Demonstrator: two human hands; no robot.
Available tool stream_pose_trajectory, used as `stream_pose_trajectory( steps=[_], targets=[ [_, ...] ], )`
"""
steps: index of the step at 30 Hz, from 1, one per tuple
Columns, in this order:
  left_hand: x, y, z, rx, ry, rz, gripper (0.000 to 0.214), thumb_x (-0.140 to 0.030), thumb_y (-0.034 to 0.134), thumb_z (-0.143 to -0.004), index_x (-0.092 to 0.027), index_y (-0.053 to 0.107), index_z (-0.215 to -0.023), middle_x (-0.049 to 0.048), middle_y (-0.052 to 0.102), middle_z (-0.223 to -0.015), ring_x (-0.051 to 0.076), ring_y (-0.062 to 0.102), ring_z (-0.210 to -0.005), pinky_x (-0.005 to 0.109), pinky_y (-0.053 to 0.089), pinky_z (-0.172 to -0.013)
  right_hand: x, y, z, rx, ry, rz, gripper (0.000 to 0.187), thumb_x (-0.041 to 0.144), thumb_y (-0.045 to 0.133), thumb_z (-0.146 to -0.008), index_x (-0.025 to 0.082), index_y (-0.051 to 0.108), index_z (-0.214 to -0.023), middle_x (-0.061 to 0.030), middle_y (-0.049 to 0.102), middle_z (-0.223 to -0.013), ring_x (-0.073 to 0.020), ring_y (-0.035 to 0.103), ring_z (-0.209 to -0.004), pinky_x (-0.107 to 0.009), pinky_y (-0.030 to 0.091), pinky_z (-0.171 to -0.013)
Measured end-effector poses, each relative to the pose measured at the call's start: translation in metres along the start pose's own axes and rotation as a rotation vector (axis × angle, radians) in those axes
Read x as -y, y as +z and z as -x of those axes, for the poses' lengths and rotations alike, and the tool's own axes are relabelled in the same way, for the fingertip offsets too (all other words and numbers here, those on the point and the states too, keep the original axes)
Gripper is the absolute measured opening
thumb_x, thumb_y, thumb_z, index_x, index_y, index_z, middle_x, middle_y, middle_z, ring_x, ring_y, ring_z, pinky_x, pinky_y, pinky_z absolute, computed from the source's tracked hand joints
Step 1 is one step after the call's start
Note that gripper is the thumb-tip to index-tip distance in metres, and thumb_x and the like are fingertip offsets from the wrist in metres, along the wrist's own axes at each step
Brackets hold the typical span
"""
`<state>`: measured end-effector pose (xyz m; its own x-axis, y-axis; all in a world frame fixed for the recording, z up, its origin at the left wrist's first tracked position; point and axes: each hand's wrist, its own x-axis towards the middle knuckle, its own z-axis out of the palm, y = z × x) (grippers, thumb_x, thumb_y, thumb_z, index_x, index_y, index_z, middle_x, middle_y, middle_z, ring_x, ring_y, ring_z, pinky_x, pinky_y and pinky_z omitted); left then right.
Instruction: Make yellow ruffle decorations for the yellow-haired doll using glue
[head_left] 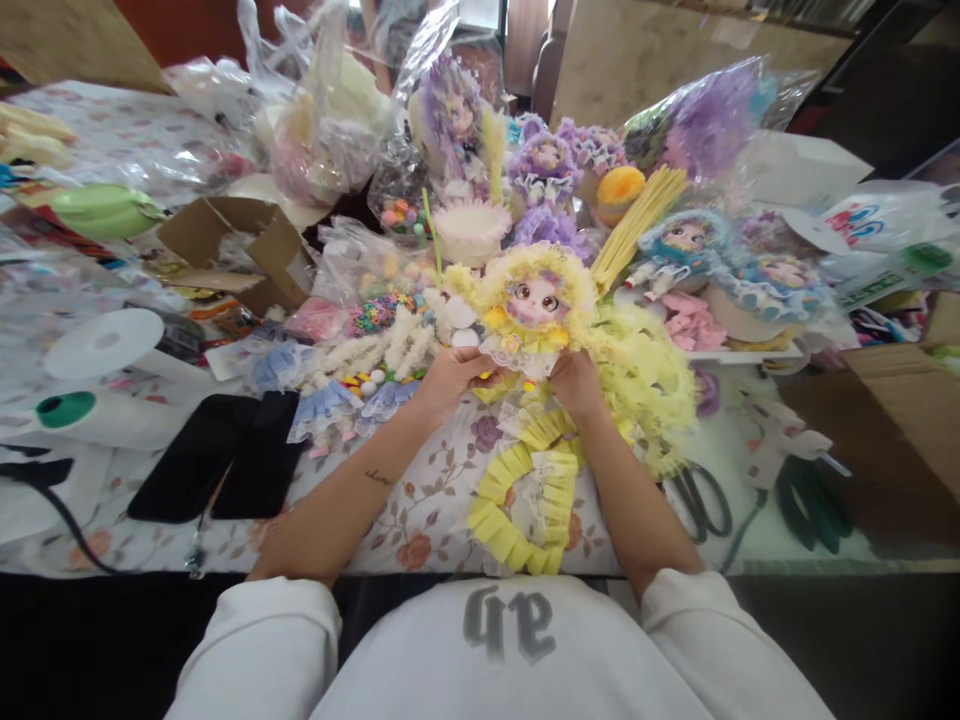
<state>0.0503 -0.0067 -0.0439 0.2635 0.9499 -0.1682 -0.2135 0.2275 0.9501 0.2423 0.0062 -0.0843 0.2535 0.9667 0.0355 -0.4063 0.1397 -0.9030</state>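
A left hand (454,378) and a right hand (577,382) grasp one yellow-haired doll (536,300) by its lower edge, the left pinching the white lace collar (517,357) between thumb and fingers, the right curled in at the other side. The doll is held face up at the middle of a crowded worktable, between the two hands. Below it, a loop of yellow ruffled trim (495,495) lies on the floral cloth (412,520), between the forearms. A heap of yellow fluff (652,380) crowds the right wrist; beyond that forearm sit dark-handled scissors (701,510) and a white glue gun (784,430). Both forearms, bare below rolled white sleeves, stretch forward from the table edge and converge on the doll. To the left rest two black phone-like slabs (193,455), one white spool (105,342) and one opened cardboard box (240,240). Behind the doll stand one bundle of yellow sticks (637,230) and one tall purple-haired doll (457,115); two blue-haired dolls (682,245) are to the right. Other purple dolls are packed too closely to count.
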Motion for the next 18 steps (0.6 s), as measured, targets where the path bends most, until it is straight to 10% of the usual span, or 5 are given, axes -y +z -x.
stream_pose_trajectory(
  steps=[5, 18],
  targets=[
    [0.0048, 0.0054, 0.0006, -0.108, 0.218, -0.035, 0.03, -0.044, 0.085, -0.063, -0.017, 0.071, -0.061, 0.0027, 0.069, -0.061, 0.011, 0.056, -0.056, 0.024, 0.048, -0.058, 0.0024, 0.007, 0.0036, -0.008, 0.024, -0.077, 0.023, 0.04, 0.069, -0.065, 0.027, 0.053, -0.074, 0.0033, 0.067, -0.069, -0.0176, 0.07, -0.08, -0.028, 0.055, -0.069],
    [0.0037, 0.0039, 0.0013, 0.133, -0.141, 0.191, 0.03, -0.037, 0.087, -0.067, -0.015, 0.075, -0.085, 0.0112, 0.077, -0.088, 0.017, 0.073, -0.078, 0.027, 0.06, -0.072, 0.0057, 0.0033, 0.0001, -0.008, 0.038, -0.138, 0.024, 0.045, 0.068, -0.072, 0.025, 0.054, -0.077, 0.0035, 0.068, -0.072, -0.0156, 0.07, -0.08, -0.025, 0.055, -0.067]
  ],
)
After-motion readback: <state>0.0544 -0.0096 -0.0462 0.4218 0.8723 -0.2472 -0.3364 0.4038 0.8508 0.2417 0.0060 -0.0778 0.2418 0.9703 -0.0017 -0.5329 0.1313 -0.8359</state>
